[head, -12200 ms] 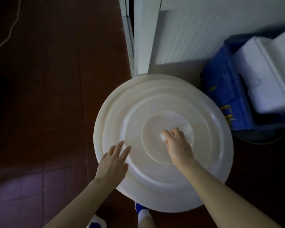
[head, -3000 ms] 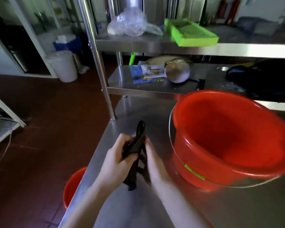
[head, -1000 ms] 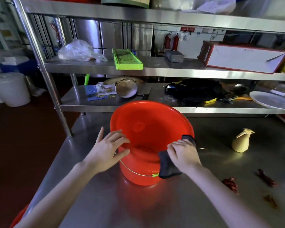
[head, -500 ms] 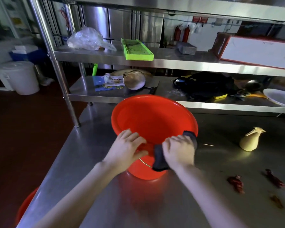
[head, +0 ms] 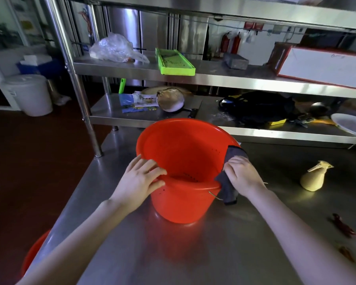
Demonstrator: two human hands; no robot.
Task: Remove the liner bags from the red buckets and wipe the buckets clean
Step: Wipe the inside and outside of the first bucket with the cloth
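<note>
A red bucket point(head: 183, 153) stands on the steel table point(head: 193, 254), tipped a little toward me, with dark specks inside and no liner bag visible in it. My left hand point(head: 140, 179) grips its near left rim, fingers curled over the edge. My right hand point(head: 242, 175) holds a dark grey cloth point(head: 227, 190) folded over the right rim; the cloth hangs down the outside wall. A second red bucket point(head: 32, 254) shows partly on the floor at lower left.
A tan squeeze bottle point(head: 313, 177) lies on the table to the right, with red chili pieces point(head: 342, 226) nearer me. Behind the bucket runs a steel shelf rack point(head: 214, 79) holding a green tray, a clear plastic bag, a black bag and a plate. A white lidded bin point(head: 29, 93) stands far left.
My right hand has slid the cloth along the rim from the near side round to the right side. My left hand keeps hold of the near left rim.
</note>
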